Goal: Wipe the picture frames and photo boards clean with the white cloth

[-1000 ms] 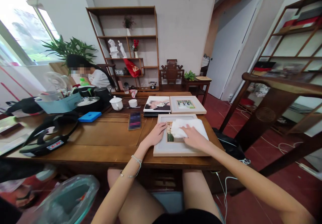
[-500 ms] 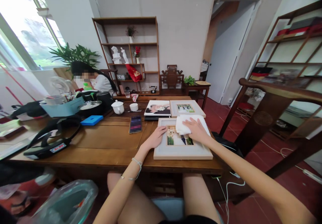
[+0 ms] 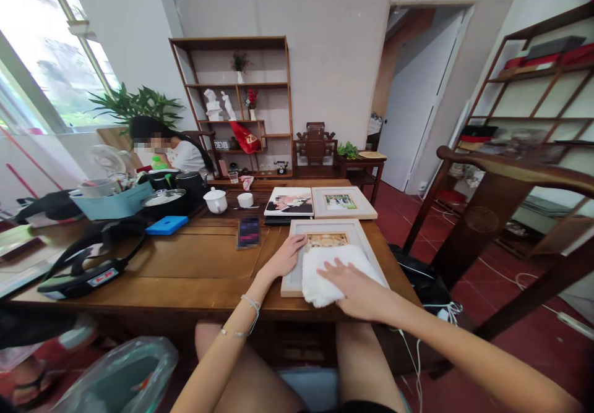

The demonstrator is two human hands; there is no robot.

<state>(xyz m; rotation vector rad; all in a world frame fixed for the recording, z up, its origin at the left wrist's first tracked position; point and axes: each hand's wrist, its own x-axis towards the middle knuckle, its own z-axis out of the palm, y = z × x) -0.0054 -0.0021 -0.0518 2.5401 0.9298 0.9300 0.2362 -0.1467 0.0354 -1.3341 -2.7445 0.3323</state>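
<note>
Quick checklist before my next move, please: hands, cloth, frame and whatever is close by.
1. Left hand on the frame's left side: ok.
2. Right hand spread on the cloth: ok.
3. Cloth within the frame: not ok, it extends past the near edge.
4. Picture uncovered: not ok, only its far part shows.
5. Phone apart from the frame: ok.
6. Frame spotless under the cloth: cannot tell.

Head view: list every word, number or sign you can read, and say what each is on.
"7", on the red cloth; the character beside it is unclear.
"03", on the small number display; what follows is unclear.
Label on the black headset: too blurred to read.
Phone screen: too blurred to read.
Picture frame and white cloth: none visible.
</note>
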